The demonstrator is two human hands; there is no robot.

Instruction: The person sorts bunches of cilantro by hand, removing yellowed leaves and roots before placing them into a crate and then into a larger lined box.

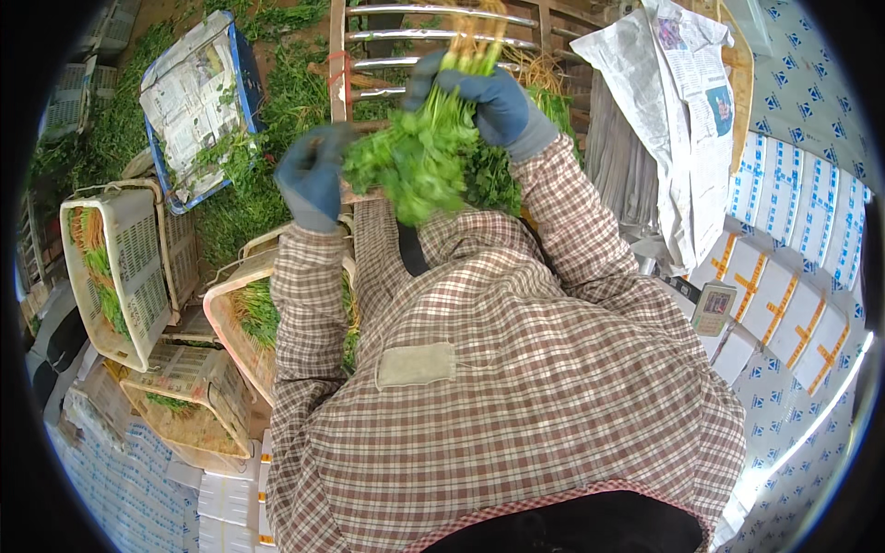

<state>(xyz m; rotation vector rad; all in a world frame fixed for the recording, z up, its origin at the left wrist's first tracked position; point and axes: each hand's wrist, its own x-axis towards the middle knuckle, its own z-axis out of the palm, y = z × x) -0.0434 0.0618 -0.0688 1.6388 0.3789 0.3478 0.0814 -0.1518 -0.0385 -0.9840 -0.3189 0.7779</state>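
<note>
Glossy metal bars, matt plastic basket, paper sheets (matt, creased), woven cloth smock, matt gloves.

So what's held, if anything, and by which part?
Right hand grips a bunch of leafy green herbs by the stems, near the roots. Left hand is beside the leaves; whether it holds any can't be told.

The bench, metal bars set in a brown frame, carries leafy greens with roots toward its right side. Left of it, loose green stems lie thickly strewn over the brown floor.
</note>
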